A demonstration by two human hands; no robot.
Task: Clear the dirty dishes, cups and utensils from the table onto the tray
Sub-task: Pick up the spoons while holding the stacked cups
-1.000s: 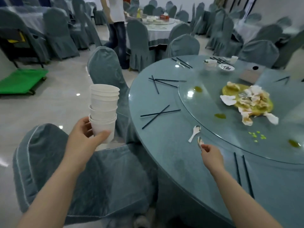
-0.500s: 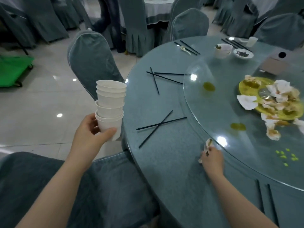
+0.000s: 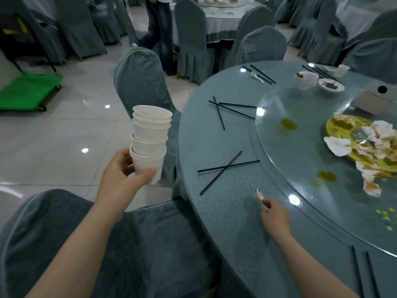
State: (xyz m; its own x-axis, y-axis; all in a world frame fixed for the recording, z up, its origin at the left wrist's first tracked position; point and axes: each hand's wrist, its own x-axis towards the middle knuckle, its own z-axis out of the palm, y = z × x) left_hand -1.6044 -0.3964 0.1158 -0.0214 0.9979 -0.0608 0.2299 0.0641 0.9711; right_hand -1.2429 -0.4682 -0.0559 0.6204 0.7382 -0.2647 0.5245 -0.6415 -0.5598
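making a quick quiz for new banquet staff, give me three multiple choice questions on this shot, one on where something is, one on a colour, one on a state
1. Where is the stack of white cups?
A. On the glass turntable
B. Held in the left hand, off the table's edge
C. On a chair seat

2. What colour are the crossed chopsticks on the table?
A. Black
B. Red
C. White

3. What is the right hand doing?
A. Lying flat and open on the table
B. Gripping a bowl
C. Pinching spoons

Answers:
1 B: the left hand grips the lowest cup, with floor and a chair behind the stack.
2 A: both sticks are dark black against the grey-blue tabletop.
3 C: the fingers are curled round white spoons, whose bowls stick out above the hand.
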